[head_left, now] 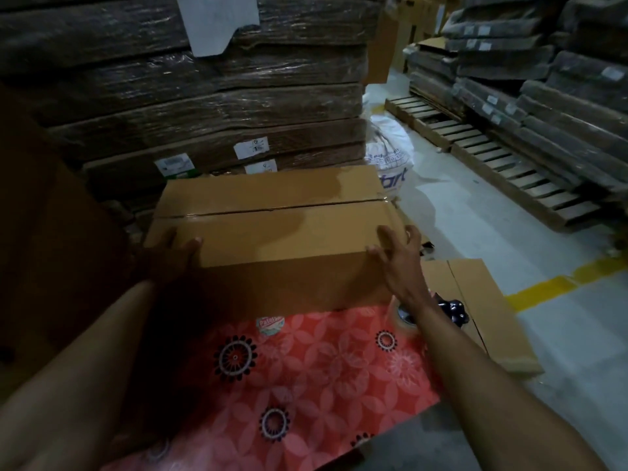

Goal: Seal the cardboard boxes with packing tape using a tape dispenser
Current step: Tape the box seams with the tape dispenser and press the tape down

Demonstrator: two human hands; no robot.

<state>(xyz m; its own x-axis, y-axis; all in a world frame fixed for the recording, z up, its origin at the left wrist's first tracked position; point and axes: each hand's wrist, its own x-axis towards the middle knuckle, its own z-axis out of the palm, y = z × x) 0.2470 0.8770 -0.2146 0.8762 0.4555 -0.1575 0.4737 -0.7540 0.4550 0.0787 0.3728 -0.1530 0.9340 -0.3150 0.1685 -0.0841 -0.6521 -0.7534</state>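
Cardboard box point(272, 229) sits between both hands, left hand point(173, 256) and right hand point(396, 260) fingers spread on its near corners.

Head camera looks steeply down, close over box point(272, 229).

Under me lies a red floral mat point(306, 379) spread on the grey floor point(560, 334), which carries a yellow line point(557, 283). Ahead I see shrink-wrapped stacks of flat cardboard point(204, 96), a white printed sack point(389, 154) beside them, and wooden pallets point(492, 158) to my right.
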